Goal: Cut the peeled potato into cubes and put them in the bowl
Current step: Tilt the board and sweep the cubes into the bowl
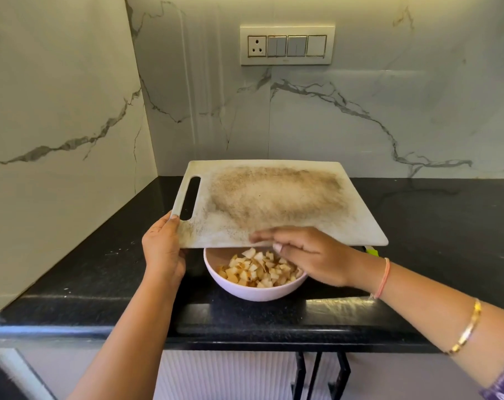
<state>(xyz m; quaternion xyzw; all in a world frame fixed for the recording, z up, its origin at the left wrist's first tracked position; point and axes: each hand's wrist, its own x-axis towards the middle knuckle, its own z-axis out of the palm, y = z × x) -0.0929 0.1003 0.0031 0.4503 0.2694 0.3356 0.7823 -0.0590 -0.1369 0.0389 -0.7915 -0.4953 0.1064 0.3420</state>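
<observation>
**Q:** Where is the potato?

**A:** Cut up and in the pale bowl on the black countertop, directly below my hands. The potato cubes are heaped in its middle. I see none on the cutting board, though my right hand hides part of its near edge.

**Q:** And the hands?

**A:** Apart. My left hand grips the board's near left corner beside the handle slot, thumb on top. My right hand, fingers stretched out and blurred, lies against the near edge above the bowl, holding nothing I can make out.

**Q:** What does the next move turn on?

**A:** The board's long side runs left to right, and its near edge appears tipped down over the bowl's far rim. Any scrap left would drop toward me, into the bowl. I judge the task nearly done.

**Q:** Anything in the way?

**A:** A green object peeks from under the board's right corner; I can't identify it. A switch panel hangs on the wall behind.
</observation>
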